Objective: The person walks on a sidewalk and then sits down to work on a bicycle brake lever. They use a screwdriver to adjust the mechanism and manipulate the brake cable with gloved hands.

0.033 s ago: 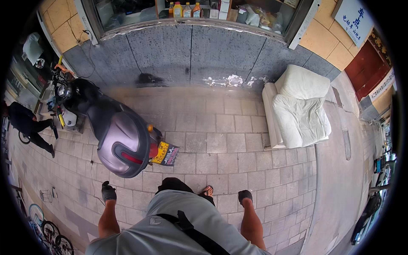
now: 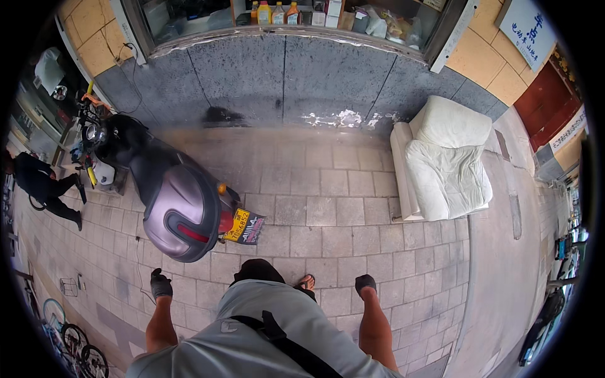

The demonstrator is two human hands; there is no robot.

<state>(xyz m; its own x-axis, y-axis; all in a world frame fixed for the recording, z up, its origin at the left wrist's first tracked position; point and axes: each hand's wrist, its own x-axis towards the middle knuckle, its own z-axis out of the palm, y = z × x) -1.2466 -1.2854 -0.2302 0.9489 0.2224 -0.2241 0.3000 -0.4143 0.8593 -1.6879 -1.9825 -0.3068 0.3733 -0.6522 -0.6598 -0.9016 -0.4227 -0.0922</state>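
My left hand (image 2: pixel 161 285) hangs in a dark glove below the scooter's rear, its fingers apart and loosely bent, holding nothing. My right hand (image 2: pixel 365 283), also in a dark glove, is out beside my body over the pavers, fingers curled; whether anything is inside them is hidden. A purple-and-black scooter (image 2: pixel 179 208) with a yellow rear plate stands ahead on the left, nearest my left hand, with a thin cord lying on the pavers nearby. A worn cream armchair (image 2: pixel 444 176) sits ahead on the right, against the grey wall.
A person (image 2: pixel 38 179) in dark clothes walks at the far left. Bicycles (image 2: pixel 75 346) stand at lower left. A shop window (image 2: pixel 296 16) with bottles tops the grey wall (image 2: pixel 328 75). A concrete strip (image 2: pixel 504 264) runs along the right, with a red door (image 2: pixel 545 104) beyond.
My right hand has shifted slightly right and up, and my body a little upward in the view. The armchair appears very slightly further right.
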